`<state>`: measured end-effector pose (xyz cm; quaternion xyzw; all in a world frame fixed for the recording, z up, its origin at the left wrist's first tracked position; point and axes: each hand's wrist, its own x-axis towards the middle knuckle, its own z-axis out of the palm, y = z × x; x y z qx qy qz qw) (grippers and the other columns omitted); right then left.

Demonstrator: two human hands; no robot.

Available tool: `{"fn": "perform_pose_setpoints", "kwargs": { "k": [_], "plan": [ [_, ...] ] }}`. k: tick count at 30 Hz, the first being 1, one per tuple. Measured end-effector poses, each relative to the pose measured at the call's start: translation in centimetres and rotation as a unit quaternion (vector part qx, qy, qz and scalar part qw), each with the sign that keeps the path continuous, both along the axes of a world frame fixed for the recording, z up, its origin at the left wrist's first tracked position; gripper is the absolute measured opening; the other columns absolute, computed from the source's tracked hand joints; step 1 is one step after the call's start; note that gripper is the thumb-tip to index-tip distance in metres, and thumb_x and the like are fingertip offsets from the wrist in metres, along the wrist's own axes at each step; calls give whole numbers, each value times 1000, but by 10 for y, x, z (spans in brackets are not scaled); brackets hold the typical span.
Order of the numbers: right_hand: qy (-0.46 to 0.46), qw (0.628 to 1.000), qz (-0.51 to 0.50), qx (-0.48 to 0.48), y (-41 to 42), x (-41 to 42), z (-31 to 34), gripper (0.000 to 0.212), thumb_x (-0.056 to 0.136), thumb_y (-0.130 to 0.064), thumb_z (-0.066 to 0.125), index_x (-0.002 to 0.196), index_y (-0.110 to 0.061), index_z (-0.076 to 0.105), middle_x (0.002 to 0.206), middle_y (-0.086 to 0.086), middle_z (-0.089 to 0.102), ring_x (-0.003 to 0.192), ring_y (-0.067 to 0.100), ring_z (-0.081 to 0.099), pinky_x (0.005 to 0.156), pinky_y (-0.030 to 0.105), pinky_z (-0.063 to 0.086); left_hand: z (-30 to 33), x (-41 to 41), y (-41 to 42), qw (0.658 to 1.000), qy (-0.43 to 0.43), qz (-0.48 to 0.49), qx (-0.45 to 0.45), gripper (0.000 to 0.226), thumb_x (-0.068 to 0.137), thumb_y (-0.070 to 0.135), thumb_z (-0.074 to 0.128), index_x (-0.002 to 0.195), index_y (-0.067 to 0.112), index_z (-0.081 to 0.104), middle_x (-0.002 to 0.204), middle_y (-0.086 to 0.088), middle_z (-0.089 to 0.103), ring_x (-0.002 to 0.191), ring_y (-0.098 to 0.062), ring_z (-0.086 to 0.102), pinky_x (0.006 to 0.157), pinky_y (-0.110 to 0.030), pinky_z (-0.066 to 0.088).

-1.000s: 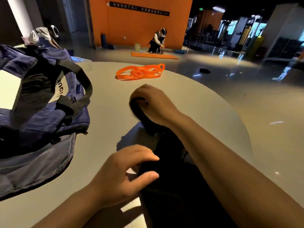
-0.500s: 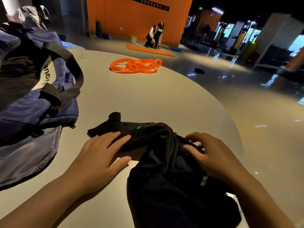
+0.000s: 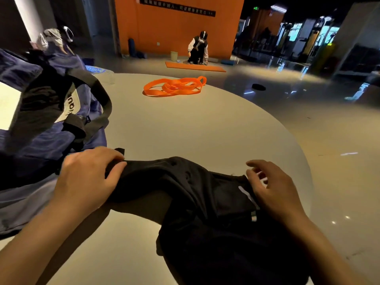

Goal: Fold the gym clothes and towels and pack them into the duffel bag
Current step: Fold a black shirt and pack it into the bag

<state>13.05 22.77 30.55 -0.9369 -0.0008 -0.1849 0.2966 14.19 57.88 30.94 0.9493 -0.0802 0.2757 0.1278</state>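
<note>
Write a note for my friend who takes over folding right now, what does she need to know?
Left hand: grips one end of the black garment near the duffel bag.
Right hand: fingers relaxed and spread at the garment's other end, touching or just above it; it grips nothing.
Where things are: the garment lies stretched and rumpled across the near part of the round table; the navy bag sits at the left of the table, and its inside cannot be seen. An orange strap lies at the far side.
Done: nothing looks folded yet.
Left: flatten and fold the garment, then pack it in the bag.
</note>
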Motion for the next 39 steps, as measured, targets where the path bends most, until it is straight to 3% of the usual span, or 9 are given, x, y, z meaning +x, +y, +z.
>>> {"fn": "perform_pose_setpoints", "kwargs": {
  "k": [4,7,14,17,26,29,32,35,39],
  "plan": [
    [133,988,-60,-52,-9,1,-3,18,90,-32,58,102,-23,66,84,-10,58,76,8,53,64,25,37,2,36,-19,993,96,-50,-52,28,97,26,50,118,18,66,120,-3,66,107,-27,61,93,-44,44],
    [139,989,-59,-3,-8,-2,-6,6,88,-29,62,87,-25,66,81,-14,60,76,2,53,62,22,39,-14,57,-26,978,196,-50,-56,31,97,31,50,123,21,63,130,0,59,116,-22,55,100,-41,41],
    [166,984,-63,35,-6,8,-11,10,84,-22,65,80,-27,57,79,-10,60,74,6,54,62,26,39,-18,50,-17,968,189,-85,-143,4,87,25,67,91,24,66,97,6,64,91,-16,59,82,-31,43],
    [114,989,-45,78,1,9,-12,17,84,-13,63,79,-27,55,77,-6,61,72,8,56,63,26,42,-20,52,-18,978,139,-78,-132,6,89,24,64,88,25,59,83,4,64,83,-24,60,81,-40,44],
    [47,987,-52,146,1,4,-7,11,88,-21,64,95,-28,59,78,-8,65,73,3,60,62,19,41,-5,46,-7,997,-19,-49,-59,28,84,29,53,98,15,73,90,-4,74,85,-30,68,80,-50,46],
    [94,987,-29,130,-13,4,13,13,84,-14,66,81,-26,69,77,-6,70,78,12,65,70,29,50,17,41,-4,988,-42,-32,-144,19,90,26,57,96,16,73,93,-3,72,90,-29,66,81,-45,49],
    [145,969,39,197,-24,0,40,18,85,-2,62,88,-19,66,83,8,69,79,26,66,71,37,52,44,43,4,978,-28,-22,-206,9,89,17,65,94,21,71,88,-1,71,87,-23,65,79,-35,48],
    [102,970,86,204,-28,1,63,18,89,-4,60,88,-20,54,92,9,62,81,23,62,63,26,49,74,44,12,954,34,-51,-292,10,87,12,66,91,21,65,84,-4,67,78,-23,62,73,-35,52],
    [59,981,134,125,-29,9,101,36,87,11,51,71,-19,63,89,5,63,90,21,59,67,21,52,111,38,19,908,62,-132,-394,22,89,-2,60,78,17,55,75,-9,56,61,-13,55,49,-19,54]
  ]
}}
